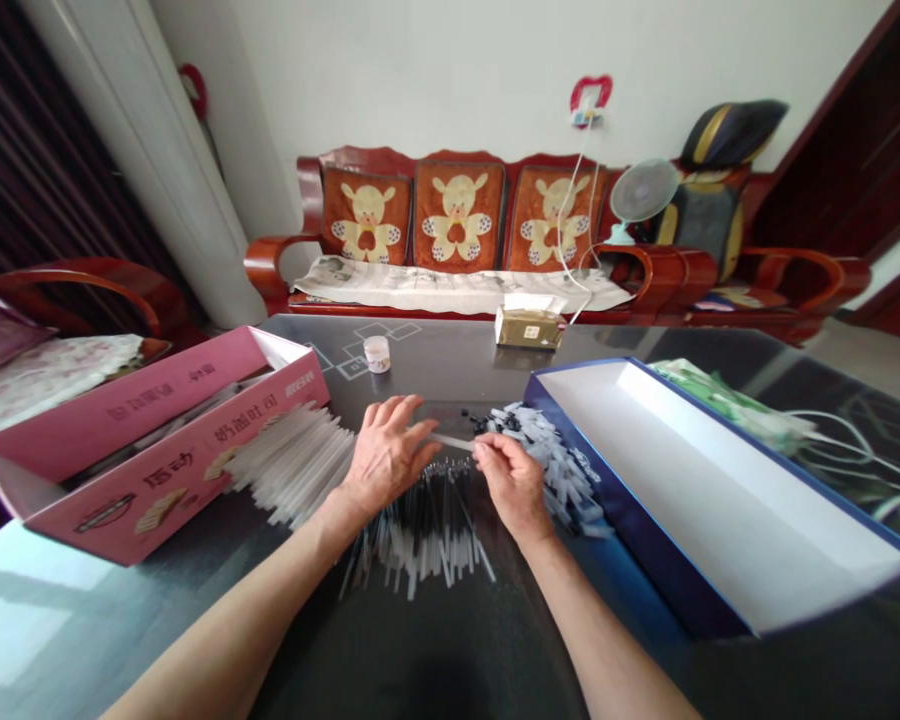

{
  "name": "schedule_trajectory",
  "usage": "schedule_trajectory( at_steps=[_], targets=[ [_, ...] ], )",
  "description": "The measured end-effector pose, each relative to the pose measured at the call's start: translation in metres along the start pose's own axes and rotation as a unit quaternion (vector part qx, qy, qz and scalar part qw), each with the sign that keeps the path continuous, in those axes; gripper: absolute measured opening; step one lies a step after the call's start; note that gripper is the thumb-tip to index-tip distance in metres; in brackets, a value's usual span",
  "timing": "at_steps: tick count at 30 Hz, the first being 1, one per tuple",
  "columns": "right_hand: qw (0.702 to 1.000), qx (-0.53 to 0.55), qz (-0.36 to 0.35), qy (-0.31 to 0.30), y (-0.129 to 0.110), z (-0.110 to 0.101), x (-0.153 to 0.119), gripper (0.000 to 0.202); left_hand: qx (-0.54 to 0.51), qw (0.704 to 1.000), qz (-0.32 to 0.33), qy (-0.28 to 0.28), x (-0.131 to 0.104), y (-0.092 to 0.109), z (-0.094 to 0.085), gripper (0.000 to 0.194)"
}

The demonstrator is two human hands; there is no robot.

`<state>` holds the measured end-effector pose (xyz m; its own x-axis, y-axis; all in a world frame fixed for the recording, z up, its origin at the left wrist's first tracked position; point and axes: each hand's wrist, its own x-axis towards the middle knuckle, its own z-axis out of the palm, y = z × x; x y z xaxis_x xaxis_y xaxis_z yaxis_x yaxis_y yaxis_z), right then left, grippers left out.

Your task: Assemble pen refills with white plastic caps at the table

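Observation:
Between my hands, above the dark table, a thin translucent strip lies nearly level. My right hand pinches its right end between thumb and fingertips. My left hand is at its left end with fingers partly spread; whether the fingertips grip the strip is too small to tell. Below the hands lies a bunch of thin dark rods with pale ends. A pile of long translucent strips lies left of my left hand. Right of my right hand is a heap of small whitish and black pieces.
A pink box stands at the left, with long items inside. An open blue box with a white interior sits at the right, beside green plastic and white cables. A small jar and a tissue box stand farther back.

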<state>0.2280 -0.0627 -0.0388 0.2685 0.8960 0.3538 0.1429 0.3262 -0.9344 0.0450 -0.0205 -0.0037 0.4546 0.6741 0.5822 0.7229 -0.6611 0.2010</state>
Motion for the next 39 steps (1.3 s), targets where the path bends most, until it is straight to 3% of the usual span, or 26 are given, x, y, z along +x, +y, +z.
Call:
schedule_trajectory(
  at_steps=[2,4,7,12,14,19,25,28,31,35,39],
  targets=[
    [1.0,-0.009,0.006,-0.025,-0.001,0.001,-0.001,0.02,0.048,0.995,0.084,-0.039,-0.002,0.005,0.002,0.031],
    [0.999,-0.014,0.013,-0.038,-0.003,0.001,-0.002,0.022,0.056,0.989,0.116,-0.068,-0.005,0.008,0.008,0.033],
    [0.995,-0.088,0.006,-0.049,-0.01,-0.005,0.0,0.021,0.072,0.993,0.083,-0.045,-0.008,0.004,0.015,0.033],
    [0.931,-0.291,0.027,-0.22,-0.021,-0.018,0.0,0.019,0.107,0.994,0.024,0.0,-0.008,-0.003,0.013,0.029],
    [0.91,-0.33,0.027,-0.251,-0.022,-0.018,-0.002,0.019,0.111,0.994,0.015,0.002,-0.007,-0.003,0.013,0.03],
    [0.891,-0.38,-0.003,-0.248,-0.021,-0.013,-0.006,0.011,0.12,0.993,0.014,0.0,-0.009,-0.002,0.017,0.032],
    [0.897,-0.372,0.003,-0.24,-0.025,-0.011,-0.003,0.014,0.113,0.993,0.02,0.003,-0.01,-0.003,0.018,0.03],
    [0.924,-0.295,0.066,-0.236,-0.027,-0.015,0.003,0.013,0.104,0.994,0.018,0.016,-0.01,-0.002,0.018,0.029],
    [0.958,-0.055,0.178,-0.218,-0.024,-0.018,0.01,0.01,0.094,0.995,0.017,0.032,-0.009,0.0,0.017,0.027],
    [0.94,0.246,0.201,-0.124,-0.014,-0.013,0.012,0.025,0.094,0.995,0.026,0.034,-0.008,0.002,0.017,0.027],
    [0.923,0.324,0.196,-0.069,-0.004,-0.008,0.011,0.031,0.093,0.995,0.027,0.027,-0.008,0.004,0.017,0.03]
  ],
)
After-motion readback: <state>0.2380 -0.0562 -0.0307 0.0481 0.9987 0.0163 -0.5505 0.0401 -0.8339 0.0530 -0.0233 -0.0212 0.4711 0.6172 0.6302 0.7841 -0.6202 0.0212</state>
